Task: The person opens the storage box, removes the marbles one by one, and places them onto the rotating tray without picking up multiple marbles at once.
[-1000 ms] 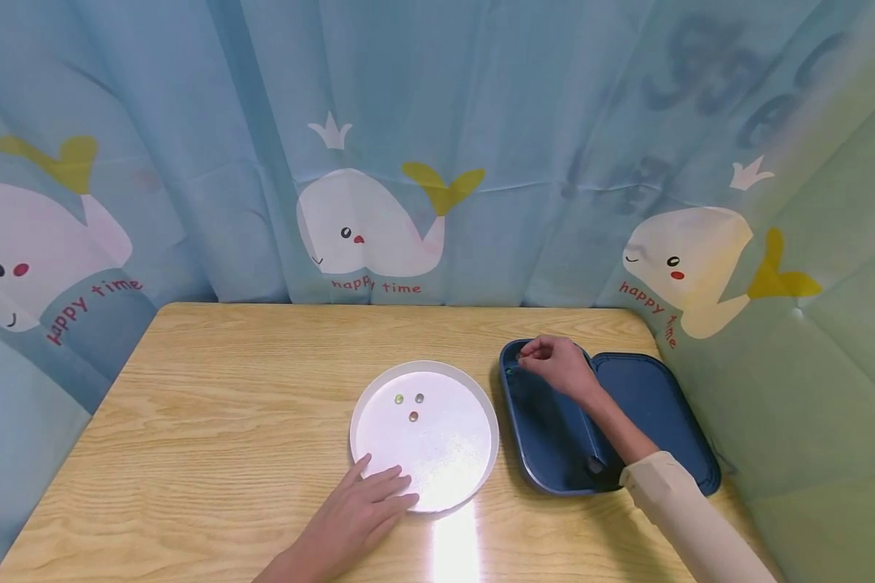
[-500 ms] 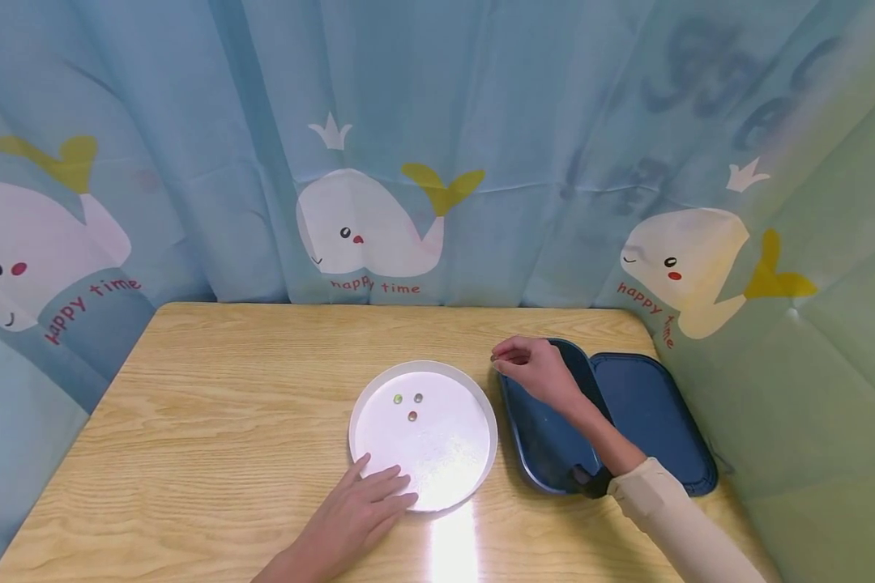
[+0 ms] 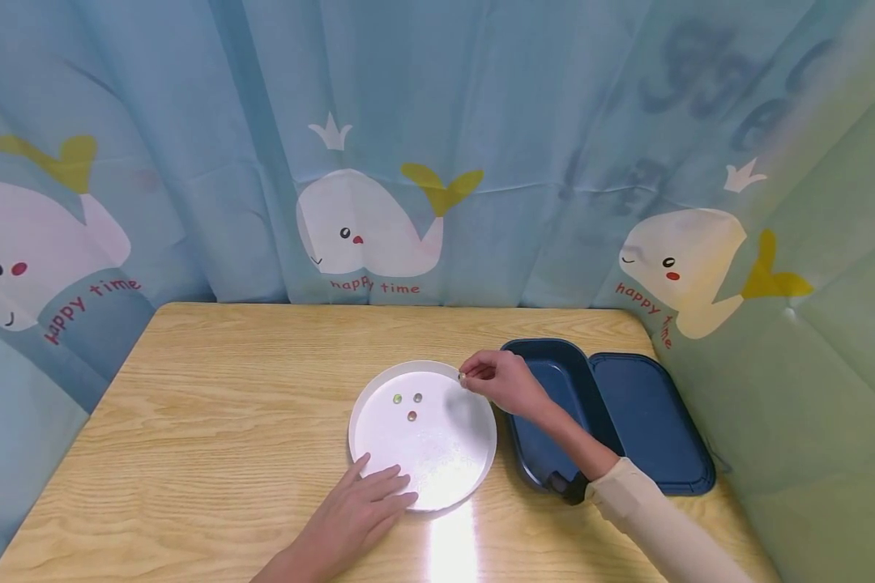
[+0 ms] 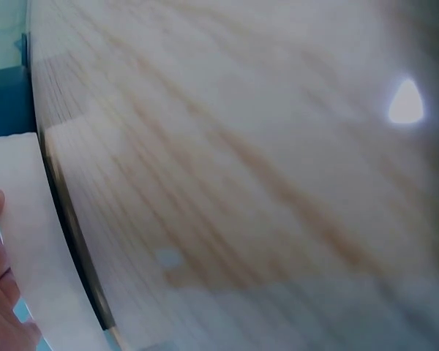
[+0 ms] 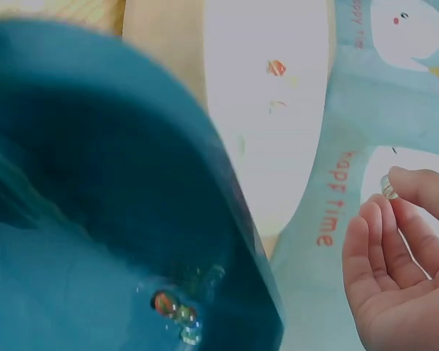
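Note:
My right hand (image 3: 506, 382) pinches a small glass marble (image 5: 388, 187) between thumb and fingertips, over the far right rim of a round white tray (image 3: 445, 457). Three marbles lie apart in the tray's far half: a green one (image 3: 397, 398), a grey one (image 3: 418, 397) and a reddish-brown one (image 3: 411, 416). With fingers spread, my left hand (image 3: 360, 510) rests at the tray's near left rim. Just right of the tray stands a dark blue box (image 3: 547, 441); the right wrist view shows several marbles (image 5: 177, 311) clustered inside it, near its wall.
A flat dark blue lid (image 3: 652, 421) lies against the box's right side. The wooden table (image 3: 248, 389) ends at a blue curtain (image 3: 539, 162) printed with whales, behind it and on both sides. Light glares off the table (image 3: 452, 546) below the tray.
My right hand has come up out of the box's far left corner and moved left to the tray's rim, with the marble pinched. The left hand and the tray's marbles stay put.

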